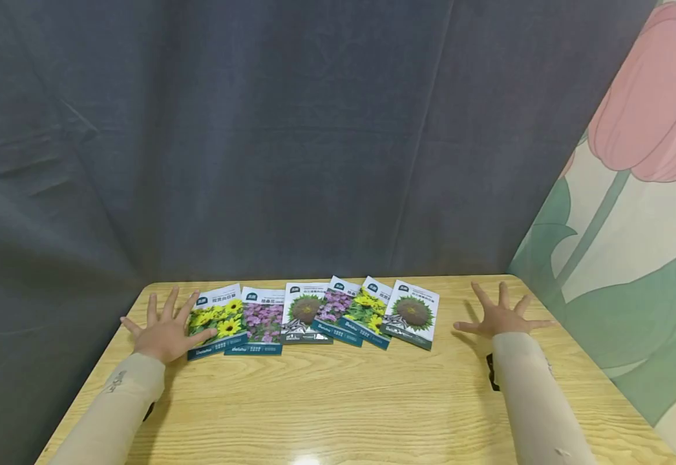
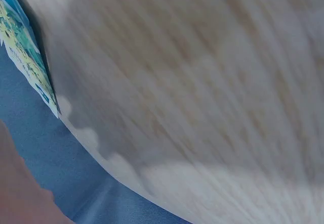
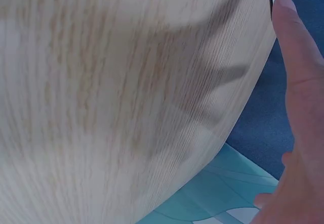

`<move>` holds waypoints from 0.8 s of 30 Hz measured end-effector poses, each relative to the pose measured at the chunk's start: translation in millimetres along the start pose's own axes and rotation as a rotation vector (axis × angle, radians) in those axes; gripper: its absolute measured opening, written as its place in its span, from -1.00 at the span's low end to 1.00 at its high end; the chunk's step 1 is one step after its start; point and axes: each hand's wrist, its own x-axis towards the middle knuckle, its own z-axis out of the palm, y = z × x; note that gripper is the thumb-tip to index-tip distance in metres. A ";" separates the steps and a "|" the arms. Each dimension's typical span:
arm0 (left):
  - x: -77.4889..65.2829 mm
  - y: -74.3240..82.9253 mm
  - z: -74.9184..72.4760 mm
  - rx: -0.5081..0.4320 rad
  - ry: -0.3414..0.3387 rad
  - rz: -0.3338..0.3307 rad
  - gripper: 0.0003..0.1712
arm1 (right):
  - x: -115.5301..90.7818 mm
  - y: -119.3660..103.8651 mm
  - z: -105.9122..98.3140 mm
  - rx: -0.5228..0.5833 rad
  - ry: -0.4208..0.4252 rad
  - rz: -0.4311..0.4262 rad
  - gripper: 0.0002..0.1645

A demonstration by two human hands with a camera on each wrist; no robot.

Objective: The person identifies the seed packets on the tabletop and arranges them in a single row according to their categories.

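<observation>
Several flower seed packets lie in a row along the table's back edge, some overlapping. Leftmost is a yellow-flower packet (image 1: 221, 320), then a purple-flower packet (image 1: 262, 321) and a sunflower-head packet (image 1: 302, 310). Right of these are a second purple-flower packet (image 1: 338, 307), another yellow-flower packet (image 1: 369, 307) and a second sunflower-head packet (image 1: 413, 313). My left hand (image 1: 166, 332) is spread wide, its thumb over the leftmost packet; contact is unclear. Fingers splayed and holding nothing, my right hand (image 1: 503, 316) is right of the row.
The wooden table (image 1: 326, 400) has rounded back corners. Behind it hangs a dark grey-blue curtain (image 1: 315, 142). On the right stands a wall (image 1: 652, 226) painted with a pink tulip and green leaves. Hand shadows fall on the wood in both wrist views.
</observation>
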 end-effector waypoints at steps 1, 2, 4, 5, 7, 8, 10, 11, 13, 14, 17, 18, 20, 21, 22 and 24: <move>0.6 0.1 0.0 0.000 -0.001 0.001 0.15 | 0.0 -0.7 -0.2 -0.002 0.001 -0.003 0.48; 1.2 0.1 0.1 -0.001 -0.001 0.003 0.15 | -0.1 -1.6 -0.2 -0.003 0.002 -0.007 0.47; 2.2 0.3 -0.2 -0.004 -0.001 0.003 0.14 | 0.7 -3.2 0.5 -0.005 0.005 -0.020 0.46; 2.6 0.4 -0.2 -0.009 -0.002 0.004 0.14 | 1.3 -4.2 1.2 -0.006 0.006 -0.024 0.46; 3.6 0.6 0.0 -0.017 -0.003 0.005 0.13 | 3.0 -7.1 2.2 0.001 0.011 -0.034 0.44; 4.1 0.9 0.2 -0.025 0.000 0.008 0.13 | 4.3 -8.9 2.9 0.008 0.012 -0.040 0.42; 5.0 1.8 0.5 -0.042 0.012 0.014 0.13 | 7.9 -14.1 4.1 0.028 0.017 -0.055 0.37; 5.6 2.1 1.0 -0.051 0.019 0.018 0.12 | 9.8 -18.0 4.4 0.046 0.020 -0.066 0.33; 6.9 3.2 2.1 -0.070 0.038 0.026 0.10 | 13.6 -28.5 4.9 0.085 0.024 -0.093 0.21; 7.3 4.1 2.4 -0.080 0.046 0.029 0.09 | 15.4 -34.8 5.7 0.105 0.032 -0.108 0.15; 9.6 7.5 3.2 -0.125 0.078 0.028 0.04 | 17.7 -61.0 7.5 0.172 0.071 -0.144 -0.02; 10.4 8.9 3.4 -0.142 0.091 0.025 0.02 | 17.3 -71.4 8.4 0.198 0.093 -0.154 -0.07; 12.1 11.8 3.2 -0.181 0.118 0.012 -0.02 | 14.9 -94.2 10.3 0.278 0.143 -0.180 -0.15; 13.3 12.9 3.4 -0.197 0.134 0.003 -0.04 | 13.1 -106.2 11.3 0.321 0.171 -0.199 -0.19; 14.2 13.8 3.6 -0.210 0.143 -0.011 -0.05 | 10.8 -118.4 12.6 0.375 0.191 -0.221 -0.23; 15.9 15.6 3.8 -0.247 0.146 -0.050 -0.06 | 4.9 -143.5 15.6 0.471 0.222 -0.269 -0.31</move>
